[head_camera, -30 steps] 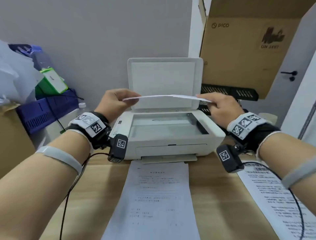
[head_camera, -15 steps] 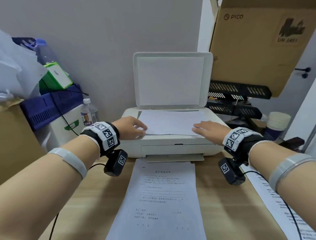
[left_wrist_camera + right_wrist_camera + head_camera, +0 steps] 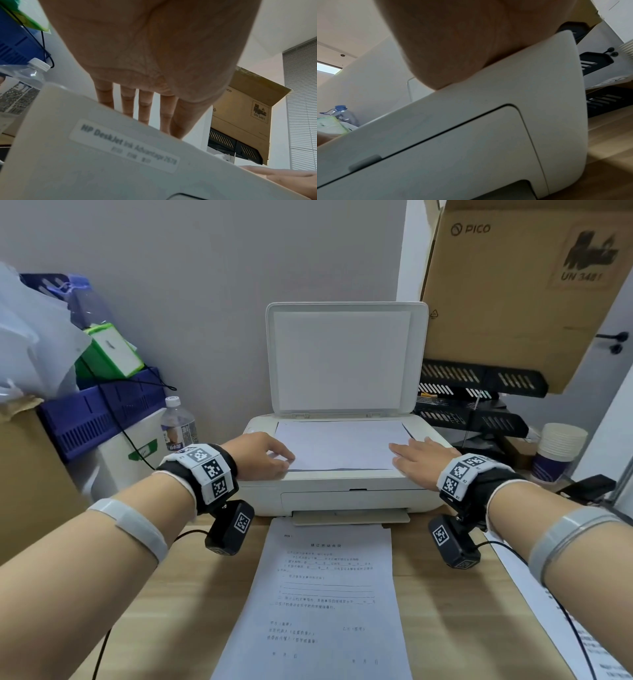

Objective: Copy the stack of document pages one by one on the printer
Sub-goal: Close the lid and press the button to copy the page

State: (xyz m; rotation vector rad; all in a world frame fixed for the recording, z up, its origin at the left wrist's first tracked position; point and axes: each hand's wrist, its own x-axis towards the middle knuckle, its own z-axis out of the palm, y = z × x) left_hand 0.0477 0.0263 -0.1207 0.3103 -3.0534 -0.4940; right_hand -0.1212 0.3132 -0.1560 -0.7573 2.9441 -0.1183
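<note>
A white printer stands at the back of the wooden desk with its scanner lid raised upright. A blank-side-up sheet lies flat on the scanner bed. My left hand rests with straight fingers on the sheet's near left corner; in the left wrist view its fingers reach over the printer's top edge. My right hand lies flat on the near right corner, its palm resting on the printer. A printed page lies on the desk below the output slot.
Another printed sheet lies at the desk's right edge. A water bottle, blue crate and boxes crowd the left. Black file trays, a cardboard box and stacked paper cups stand to the right.
The sheet that both hands held in the air over the scanner a second ago now lies on the glass; both hands came down with it and rest flat on its near corners.
</note>
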